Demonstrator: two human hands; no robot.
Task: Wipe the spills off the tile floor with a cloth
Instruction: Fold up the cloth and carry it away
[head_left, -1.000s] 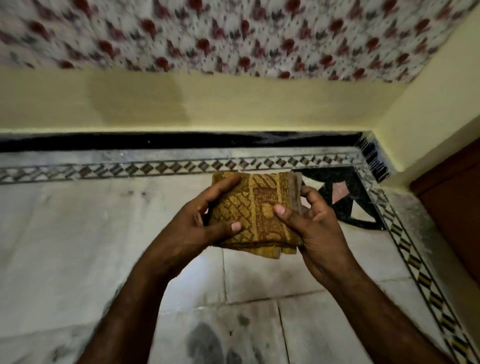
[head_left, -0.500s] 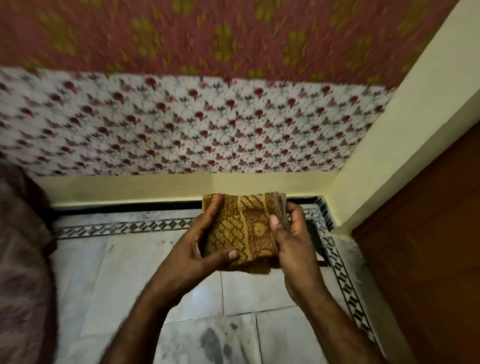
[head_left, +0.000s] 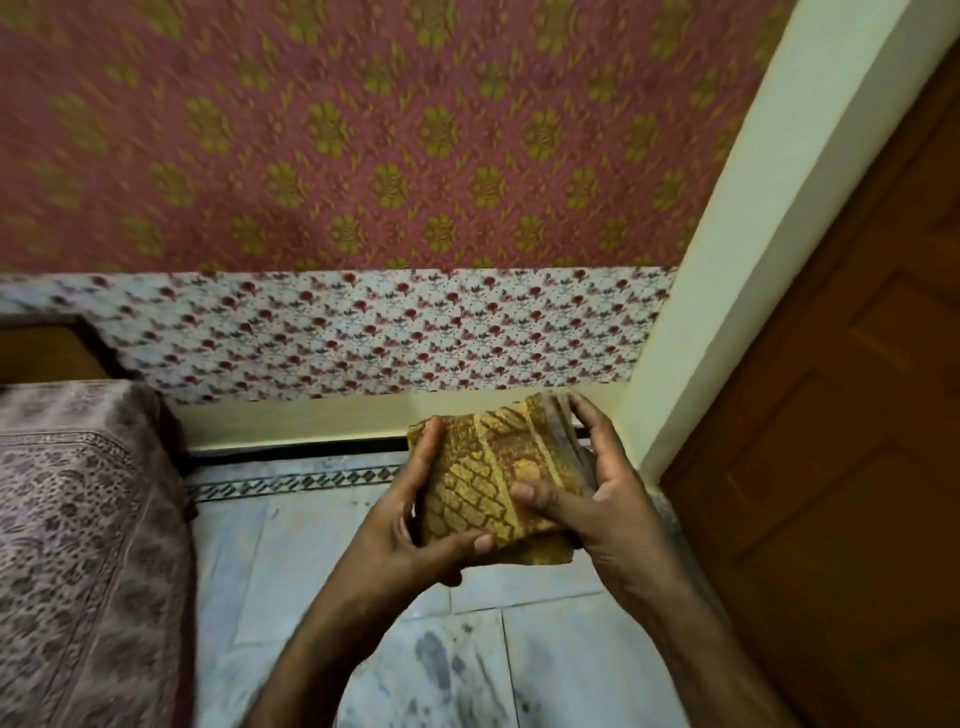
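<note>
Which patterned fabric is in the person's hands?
The folded mustard-yellow cloth, held between left hand and right hand; the pink-gold fabric and white floral fabric cover the wall.

One head-worn wide-angle camera looks forward and down, near the wall (head_left: 363, 156), over the tile floor (head_left: 291, 561).

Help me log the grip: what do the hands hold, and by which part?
The cloth, folded. The left hand grips its left edge, thumb across the lower front; the right hand grips its right edge, thumb on the front.
</note>
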